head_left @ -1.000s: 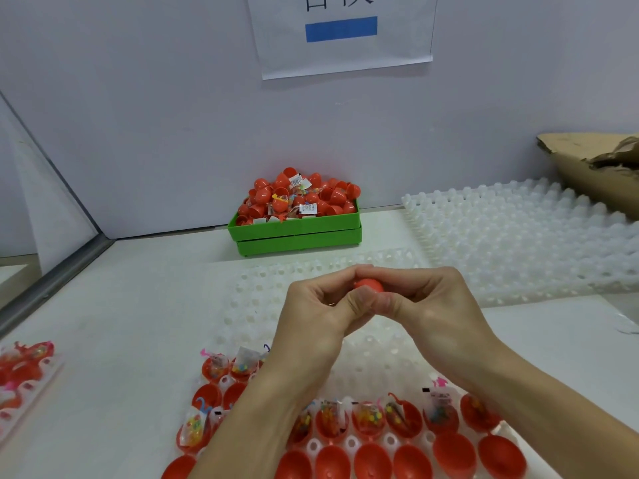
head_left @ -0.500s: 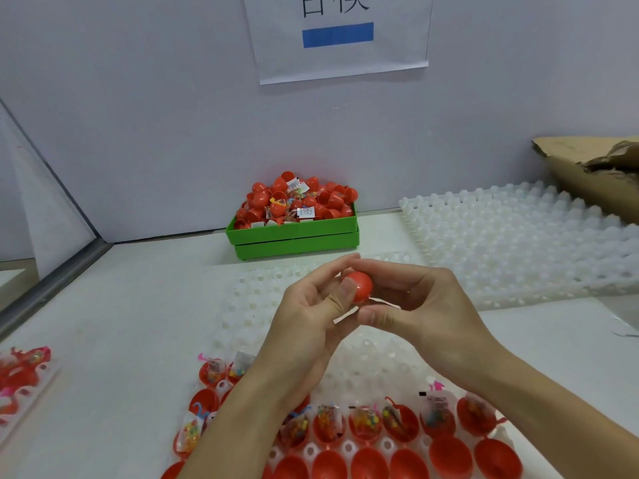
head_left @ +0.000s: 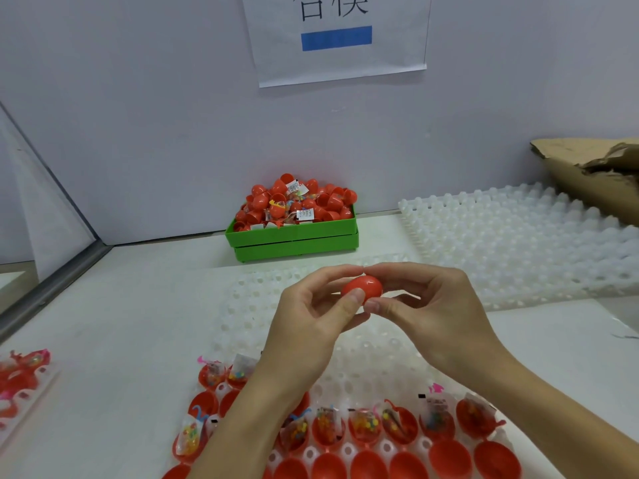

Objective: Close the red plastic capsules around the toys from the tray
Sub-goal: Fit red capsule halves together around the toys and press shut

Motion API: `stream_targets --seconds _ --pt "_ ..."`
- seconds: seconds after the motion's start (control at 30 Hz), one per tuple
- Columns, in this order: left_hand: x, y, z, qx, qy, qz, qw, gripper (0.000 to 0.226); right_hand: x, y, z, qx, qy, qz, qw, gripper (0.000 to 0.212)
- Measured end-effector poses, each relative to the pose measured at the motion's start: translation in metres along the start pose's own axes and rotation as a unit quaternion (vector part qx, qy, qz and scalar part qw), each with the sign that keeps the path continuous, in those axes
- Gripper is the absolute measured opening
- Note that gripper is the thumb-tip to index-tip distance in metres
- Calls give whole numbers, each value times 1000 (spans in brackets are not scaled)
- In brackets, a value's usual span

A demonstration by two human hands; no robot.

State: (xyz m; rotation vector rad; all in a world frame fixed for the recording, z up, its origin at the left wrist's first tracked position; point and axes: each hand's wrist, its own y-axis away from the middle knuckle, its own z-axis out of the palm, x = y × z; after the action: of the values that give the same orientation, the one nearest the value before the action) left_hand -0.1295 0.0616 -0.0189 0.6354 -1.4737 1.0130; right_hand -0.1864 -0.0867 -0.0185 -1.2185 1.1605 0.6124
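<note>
Two hands (head_left: pixel 313 316) share one closed capsule (head_left: pixel 362 286); one green bin (head_left: pixel 294 236), one wall sheet (head_left: pixel 337 36).

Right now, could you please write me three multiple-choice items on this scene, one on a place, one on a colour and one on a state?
1. Where does the green bin stand?
A. against the back wall
B. at the table's near edge
C. on the cardboard

2. What colour is the capsule in the hands?
A. blue
B. red
C. white

3. How is that capsule held?
A. by the left hand alone
B. lying loose on the table
C. pinched by both hands

Answers: 1 A, the bin sits at the foot of the wall. 2 B, red shows between the fingers. 3 C, the left hand and the right hand each have a grip on it, above the white tray.
</note>
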Motion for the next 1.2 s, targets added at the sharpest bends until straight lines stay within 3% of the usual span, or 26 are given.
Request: stream_targets --seconds 0.27,0.53,0.83,1.07,1.2 --pt "1 0 0 -2 -5 5 1000 20 1 0 -2 -4 42 -20 999 35" --pt "3 2 -2 -16 -101 60 993 23 -2 0 -7 -20 -6 -11 1000 28" --pt "0 2 -2 -18 -118 52 991 17 1 2 -6 -39 -3 -22 999 28" --pt "1 3 -5 -4 -181 113 977 31 4 -1 -8 -57 -45 43 996 22" --pt "1 3 -5 -7 -173 109 979 31 3 0 -7 -41 -70 45 996 19"
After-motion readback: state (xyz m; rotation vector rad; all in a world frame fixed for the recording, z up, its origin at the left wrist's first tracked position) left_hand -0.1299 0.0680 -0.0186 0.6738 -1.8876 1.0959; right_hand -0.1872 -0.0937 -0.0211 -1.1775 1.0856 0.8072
